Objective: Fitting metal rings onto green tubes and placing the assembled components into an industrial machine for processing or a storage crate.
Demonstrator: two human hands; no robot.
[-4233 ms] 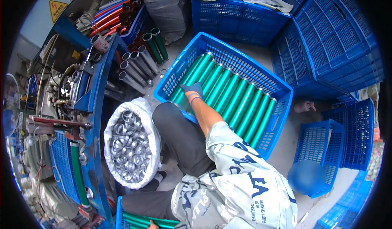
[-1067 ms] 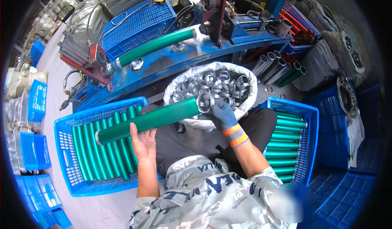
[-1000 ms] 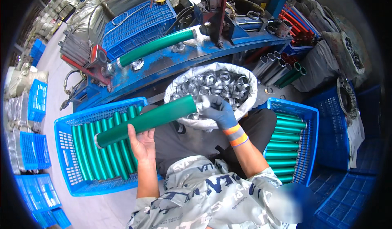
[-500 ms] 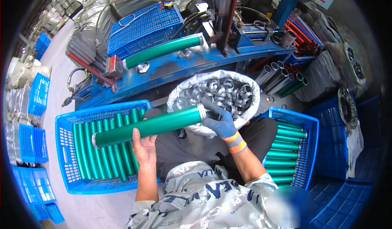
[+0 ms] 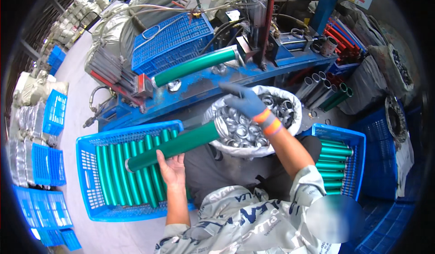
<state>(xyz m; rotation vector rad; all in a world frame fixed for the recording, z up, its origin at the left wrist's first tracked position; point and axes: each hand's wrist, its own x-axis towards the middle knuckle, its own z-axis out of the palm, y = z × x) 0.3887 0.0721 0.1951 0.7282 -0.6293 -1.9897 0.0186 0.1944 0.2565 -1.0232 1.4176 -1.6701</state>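
My bare left hand [image 5: 171,168] grips a long green tube [image 5: 174,146] near its left end, holding it slanted over my lap and over the blue crate [image 5: 90,190] of similar green tubes. The tube's right end reaches the white bag [image 5: 290,101] filled with metal rings. My right hand [image 5: 244,101], in a grey-blue glove with orange cuff bands, is raised above that bag with fingers stretched out to the left. It is off the tube and nothing shows in it. Another green tube [image 5: 195,66] lies clamped on the blue machine bench [image 5: 204,88] just beyond it.
A second blue crate [image 5: 358,140] with green tubes stands at my right. Grey and green pipes [image 5: 324,91] lean beside the bench. A blue wire basket [image 5: 172,38] sits on the machine. Stacks of blue crates [image 5: 43,163] line the left floor, with sacks at the right.
My right hand has let go of the tube's right end and lifted up toward the machine. The left hand still holds the tube, which has dropped lower and tilted.
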